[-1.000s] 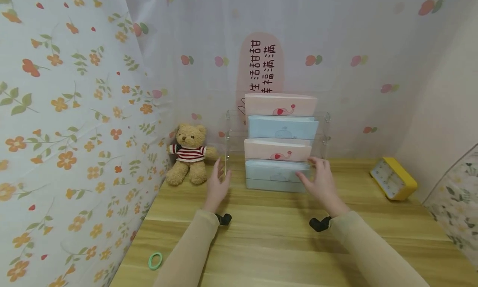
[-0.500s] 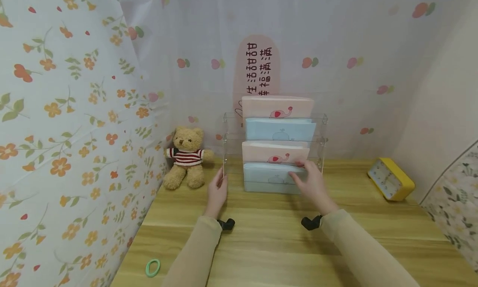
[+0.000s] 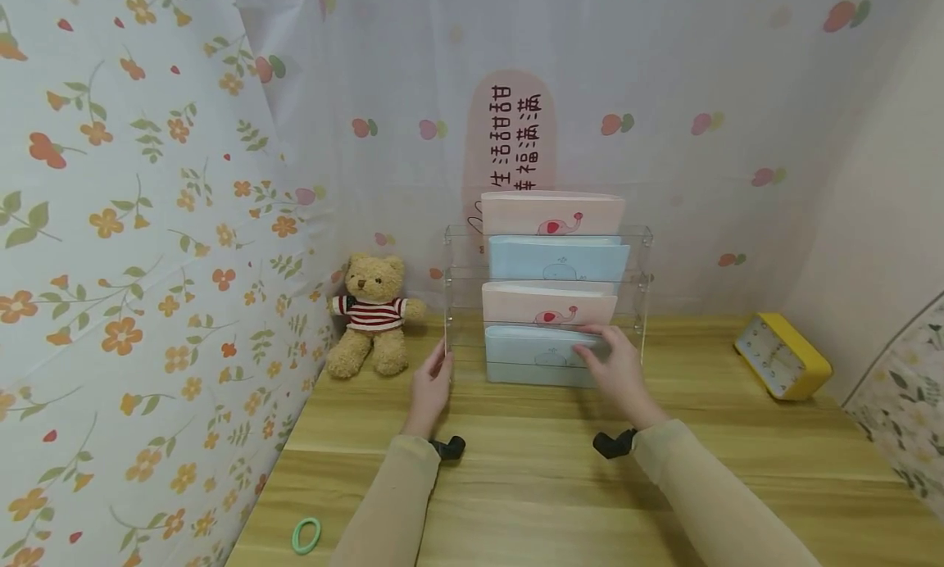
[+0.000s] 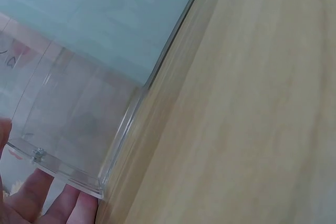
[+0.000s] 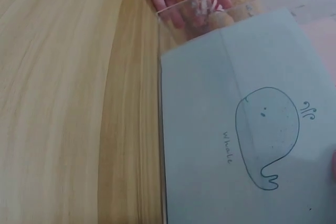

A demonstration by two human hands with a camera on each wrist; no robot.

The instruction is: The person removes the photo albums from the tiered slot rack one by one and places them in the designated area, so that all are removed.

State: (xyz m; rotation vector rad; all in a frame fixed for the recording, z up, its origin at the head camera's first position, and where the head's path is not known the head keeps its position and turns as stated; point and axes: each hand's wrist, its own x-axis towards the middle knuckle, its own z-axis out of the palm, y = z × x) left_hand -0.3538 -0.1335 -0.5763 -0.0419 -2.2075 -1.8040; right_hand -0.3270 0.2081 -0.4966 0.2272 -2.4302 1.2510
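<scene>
A clear acrylic file rack [image 3: 466, 331] stands on the wooden table, its tiers holding pink and light blue booklets. My left hand [image 3: 430, 393] grips the rack's lower left side, fingers [image 4: 63, 203] against the outer face of the side panel. At the bottom tier, my right hand [image 3: 619, 374] pinches the top right edge of the light blue booklet [image 3: 519, 350], thumb in front. That booklet bears a line-drawn whale [image 5: 266, 135] and the word "Whale". Above it stand a pink elephant booklet [image 3: 516, 302], a blue whale booklet [image 3: 524, 260] and another pink booklet [image 3: 516, 213].
Left of the rack sits a teddy bear [image 3: 374, 317] in a striped shirt. A yellow clock [image 3: 785, 356] is at the table's right. A green ring [image 3: 306, 535] lies at the front left of the table [image 3: 531, 485]. Patterned curtain stands behind and to the left.
My left hand has come up to the rack's left side and taken hold of it. My right hand has moved left and in from the rack's right side onto the lowest blue booklet's edge.
</scene>
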